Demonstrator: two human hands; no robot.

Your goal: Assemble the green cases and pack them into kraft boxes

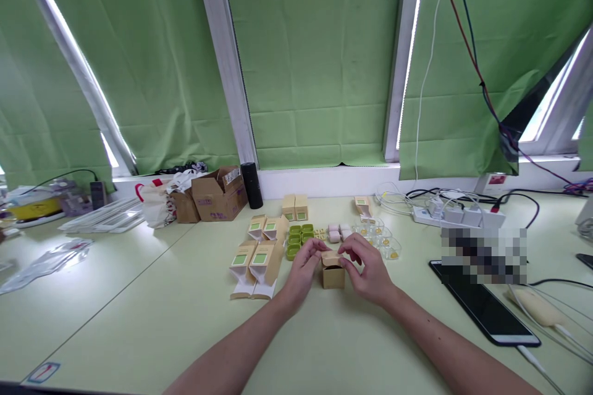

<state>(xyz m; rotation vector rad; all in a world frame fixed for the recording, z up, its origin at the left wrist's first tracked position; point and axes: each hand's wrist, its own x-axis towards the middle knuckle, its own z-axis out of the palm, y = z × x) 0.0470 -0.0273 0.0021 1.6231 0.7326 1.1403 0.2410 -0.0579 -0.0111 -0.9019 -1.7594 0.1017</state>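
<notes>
Between my two hands a small brown cardboard box (333, 278) stands upright on the table, its top flap partly raised. My left hand (303, 268) has its fingers closed at the box's left upper edge. On the other side, my right hand (365, 265) pinches the flap near the right corner. Left of the hands lie several flattened cartons (259, 259) with green labels. Just behind are green square cups (294, 241), small yellowish pieces (319, 234), pale pink blocks (334, 235) and clear cups (391, 248) with yellow bits inside.
Two closed boxes (295, 207) and another carton (364, 207) stand further back. A black cylinder (251, 186) and a large cardboard box (220, 192) are by the wall. To the right lie a tablet (486, 305), cables and a power strip (456, 217).
</notes>
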